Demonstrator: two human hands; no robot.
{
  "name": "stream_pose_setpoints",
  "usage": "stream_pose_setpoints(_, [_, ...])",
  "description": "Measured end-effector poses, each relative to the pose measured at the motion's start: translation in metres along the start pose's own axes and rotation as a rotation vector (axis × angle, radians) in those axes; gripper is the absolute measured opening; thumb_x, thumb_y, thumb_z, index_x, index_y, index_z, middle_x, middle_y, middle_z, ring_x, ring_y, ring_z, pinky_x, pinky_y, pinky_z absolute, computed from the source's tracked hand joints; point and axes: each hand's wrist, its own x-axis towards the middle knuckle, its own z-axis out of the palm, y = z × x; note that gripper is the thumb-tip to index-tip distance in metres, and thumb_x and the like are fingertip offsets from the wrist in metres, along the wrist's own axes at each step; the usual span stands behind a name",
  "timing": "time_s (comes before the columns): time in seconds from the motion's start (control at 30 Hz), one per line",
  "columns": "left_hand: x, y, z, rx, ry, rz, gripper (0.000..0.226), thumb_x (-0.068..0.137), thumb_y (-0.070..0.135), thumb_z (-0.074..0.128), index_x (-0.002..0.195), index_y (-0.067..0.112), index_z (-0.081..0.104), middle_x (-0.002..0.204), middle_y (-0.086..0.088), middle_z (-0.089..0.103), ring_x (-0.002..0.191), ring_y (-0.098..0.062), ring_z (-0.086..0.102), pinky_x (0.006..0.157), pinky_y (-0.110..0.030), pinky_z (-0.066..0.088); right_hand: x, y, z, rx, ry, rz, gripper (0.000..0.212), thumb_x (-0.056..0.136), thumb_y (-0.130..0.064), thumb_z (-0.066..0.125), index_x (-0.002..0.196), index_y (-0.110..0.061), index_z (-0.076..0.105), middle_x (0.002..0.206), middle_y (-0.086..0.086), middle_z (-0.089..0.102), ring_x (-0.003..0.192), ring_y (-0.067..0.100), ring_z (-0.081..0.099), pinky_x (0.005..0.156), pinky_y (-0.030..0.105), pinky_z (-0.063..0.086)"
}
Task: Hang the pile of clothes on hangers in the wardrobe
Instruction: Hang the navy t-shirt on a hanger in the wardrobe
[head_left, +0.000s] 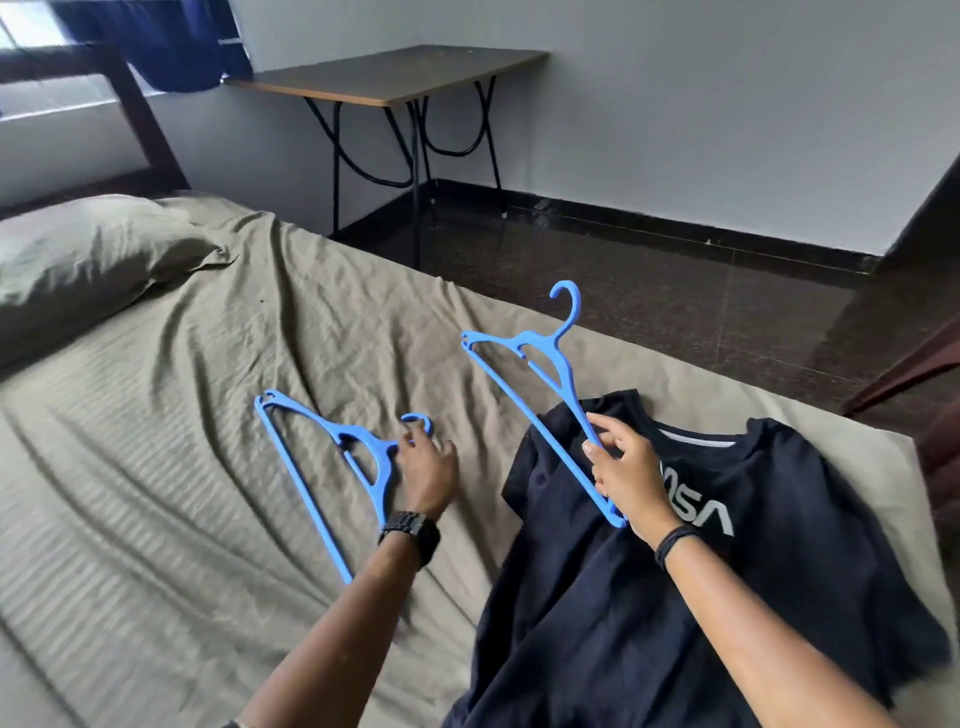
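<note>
The left hand (423, 470), a black watch (413, 535) on its wrist, curls its fingers round the neck of a blue plastic clothes hanger (332, 457) that lies flat on the olive-green bedsheet (156, 493), below a pillow (78, 260) in matching cloth. To its right, the right hand (626, 478) pinches one sloping arm of a second blue plastic hanger (540, 384), held tilted with its hook up, over a black T-shirt (779, 545) with grey letters that is spread on the bed. Beyond the bed a brown-topped folding table (395, 78) stands against the grey wall.
</note>
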Motion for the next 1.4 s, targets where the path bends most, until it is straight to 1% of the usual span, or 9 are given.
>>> stream_pose_setpoints(0.13, [-0.023,0.052,0.048,-0.076,-0.186,0.151,0.043,0.092,0.010,0.049,0.134,0.002,0.045,0.131,-0.019,0.046,0.123,-0.034,0.044,0.103,-0.032,0.031,-0.005,-0.007,-0.035,0.124,0.011,0.080,0.029,0.094,-0.003,0.052,0.116,-0.020,0.060,0.079,0.000,0.055,0.040,0.005,0.038,0.038,0.020,0.032])
stream_pose_setpoints(0.27, [-0.036,0.094,0.103,0.018,-0.422,0.354,0.025,0.090,0.012,0.052,0.113,0.009,0.059,0.108,-0.014,0.062,0.105,-0.034,0.057,0.088,-0.038,0.045,-0.004,-0.010,-0.092,0.119,0.083,0.110,0.020,0.097,-0.010,0.053,0.113,-0.018,0.062,0.072,0.003,0.052,0.035,0.005,0.034,0.034,0.018,0.027])
stream_pose_setpoints(0.33, [-0.041,0.113,0.125,0.094,-0.482,0.439,0.027,0.090,0.012,0.049,0.115,0.008,0.058,0.115,-0.016,0.058,0.110,-0.034,0.053,0.095,-0.042,0.042,-0.002,-0.008,-0.127,0.092,0.123,0.121,0.019,0.097,-0.011,0.052,0.112,-0.017,0.062,0.069,0.004,0.048,0.035,0.004,0.031,0.033,0.016,0.023])
stream_pose_setpoints(0.43, [-0.040,0.135,0.145,0.360,-0.420,0.473,0.035,0.089,0.018,0.045,0.122,0.015,0.055,0.125,-0.012,0.051,0.120,-0.034,0.047,0.109,-0.051,0.025,0.001,-0.003,-0.178,0.007,0.188,0.147,0.020,0.096,-0.011,0.053,0.110,-0.021,0.063,0.067,0.005,0.048,0.035,0.006,0.030,0.033,0.014,0.022])
stream_pose_setpoints(0.63, [-0.008,0.146,0.183,0.474,-0.525,0.541,0.044,0.092,0.013,0.041,0.135,0.016,0.046,0.125,-0.022,0.047,0.116,-0.044,0.047,0.101,-0.045,0.038,0.000,0.011,-0.248,-0.242,0.232,0.159,0.024,0.094,-0.010,0.056,0.112,-0.023,0.067,0.061,0.004,0.049,0.036,0.009,0.032,0.031,0.015,0.024])
stream_pose_setpoints(0.8, [0.008,0.149,0.199,0.591,-0.501,0.543,0.044,0.095,0.023,0.044,0.138,0.015,0.037,0.128,-0.020,0.046,0.118,-0.042,0.045,0.097,-0.047,0.041,0.000,0.027,-0.282,-0.236,0.208,0.180,0.024,0.093,-0.012,0.059,0.112,-0.024,0.068,0.062,0.005,0.047,0.036,0.006,0.029,0.034,0.015,0.024])
stream_pose_setpoints(1.03, [0.027,0.155,0.212,0.453,-0.459,0.475,0.027,0.095,0.018,0.047,0.118,0.005,0.051,0.120,-0.022,0.047,0.105,-0.043,0.055,0.091,-0.046,0.045,-0.005,0.036,-0.318,-0.218,0.173,0.216,0.020,0.092,-0.013,0.061,0.106,-0.026,0.068,0.063,0.007,0.048,0.038,0.007,0.029,0.036,0.016,0.023])
stream_pose_setpoints(1.17, [0.031,0.159,0.212,0.267,-0.435,0.412,0.020,0.093,0.013,0.052,0.109,0.004,0.060,0.114,-0.023,0.057,0.105,-0.039,0.056,0.090,-0.038,0.044,-0.007,0.041,-0.321,-0.223,0.151,0.238,0.021,0.093,-0.013,0.060,0.109,-0.025,0.067,0.063,0.007,0.048,0.039,0.008,0.029,0.036,0.017,0.023])
stream_pose_setpoints(1.4, [0.033,0.160,0.204,0.104,-0.422,0.365,0.017,0.092,0.012,0.057,0.105,0.005,0.066,0.104,-0.019,0.067,0.099,-0.034,0.060,0.081,-0.033,0.043,-0.009,0.044,-0.330,-0.138,0.147,0.252,0.022,0.093,-0.010,0.059,0.112,-0.017,0.067,0.062,0.008,0.045,0.039,0.011,0.026,0.037,0.017,0.020])
